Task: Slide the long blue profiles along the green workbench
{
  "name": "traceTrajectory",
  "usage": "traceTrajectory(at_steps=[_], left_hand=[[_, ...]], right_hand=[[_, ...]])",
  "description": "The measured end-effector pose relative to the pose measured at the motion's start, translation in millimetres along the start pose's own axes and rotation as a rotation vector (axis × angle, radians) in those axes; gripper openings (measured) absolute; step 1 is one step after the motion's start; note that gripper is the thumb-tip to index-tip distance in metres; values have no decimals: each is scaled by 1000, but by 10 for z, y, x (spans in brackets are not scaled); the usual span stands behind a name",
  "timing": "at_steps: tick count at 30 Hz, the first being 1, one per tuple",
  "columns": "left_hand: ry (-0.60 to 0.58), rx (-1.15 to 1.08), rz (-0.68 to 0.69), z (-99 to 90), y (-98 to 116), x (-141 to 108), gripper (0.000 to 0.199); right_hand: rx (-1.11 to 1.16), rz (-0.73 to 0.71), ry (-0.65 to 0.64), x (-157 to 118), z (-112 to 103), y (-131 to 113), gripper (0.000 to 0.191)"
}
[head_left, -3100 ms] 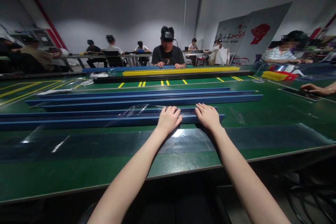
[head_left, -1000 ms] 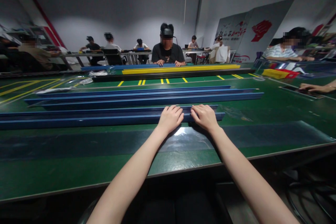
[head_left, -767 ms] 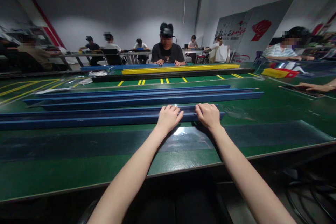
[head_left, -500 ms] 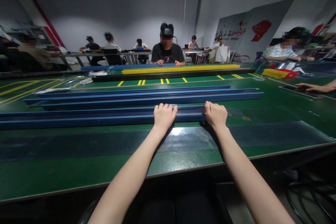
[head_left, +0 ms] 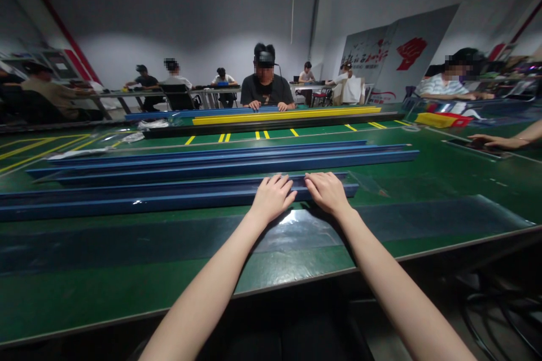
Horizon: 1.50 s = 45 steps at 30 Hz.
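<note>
A long blue channel strip [head_left: 127,202] lies across the green table [head_left: 271,272], its right end just past my right hand. My left hand [head_left: 273,197] rests on it near the middle of the view, fingers curled over the strip. Close beside it on the right, my right hand [head_left: 328,190] is bent over the same strip near its end. Both hands grip the strip from above; the fingertips are partly hidden in the channel. In front of it lies a flat clear plastic sheet [head_left: 169,238].
Beyond are more blue strips [head_left: 237,164], a yellow strip [head_left: 288,115] and a black strip [head_left: 254,124]. A person [head_left: 266,87] sits opposite. At the right are a yellow tray [head_left: 436,119] and another person's hand [head_left: 491,141] on a flat dark device.
My right hand has moved left along the strip, closer to my left hand, uncovering the strip's right end. The camera view has shifted slightly.
</note>
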<state>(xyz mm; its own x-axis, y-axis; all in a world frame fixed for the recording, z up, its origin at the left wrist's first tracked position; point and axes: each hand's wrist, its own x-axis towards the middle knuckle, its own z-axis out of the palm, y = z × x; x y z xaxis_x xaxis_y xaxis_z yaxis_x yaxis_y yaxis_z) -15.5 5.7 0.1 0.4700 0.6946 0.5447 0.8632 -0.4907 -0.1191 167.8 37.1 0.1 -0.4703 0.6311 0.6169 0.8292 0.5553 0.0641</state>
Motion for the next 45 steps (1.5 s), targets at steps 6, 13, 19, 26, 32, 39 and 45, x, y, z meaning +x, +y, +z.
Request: traceTrajectory(at_steps=[6, 13, 19, 26, 32, 39, 45], left_hand=[[-42, 1, -73, -20, 12, 11, 38], [-51, 84, -249, -132, -4, 34, 45], [-14, 172, -431, -118, -43, 29, 50], [23, 113, -346, -103, -7, 15, 40], [32, 22, -119, -55, 56, 11, 35], [-38, 37, -94, -10, 63, -2, 39], [-52, 44, -145, -72, 46, 20, 39]], right_hand=[[3, 48, 34, -8, 9, 14, 36], [-153, 280, 45, -16, -47, 84, 39], [-227, 431, 35, -27, -57, 150, 42], [-208, 332, 19, -22, -58, 102, 41], [-61, 104, -6, -14, -6, 45, 39], [-25, 97, 0, -21, 11, 54, 40], [-87, 183, 14, -21, -17, 81, 38]])
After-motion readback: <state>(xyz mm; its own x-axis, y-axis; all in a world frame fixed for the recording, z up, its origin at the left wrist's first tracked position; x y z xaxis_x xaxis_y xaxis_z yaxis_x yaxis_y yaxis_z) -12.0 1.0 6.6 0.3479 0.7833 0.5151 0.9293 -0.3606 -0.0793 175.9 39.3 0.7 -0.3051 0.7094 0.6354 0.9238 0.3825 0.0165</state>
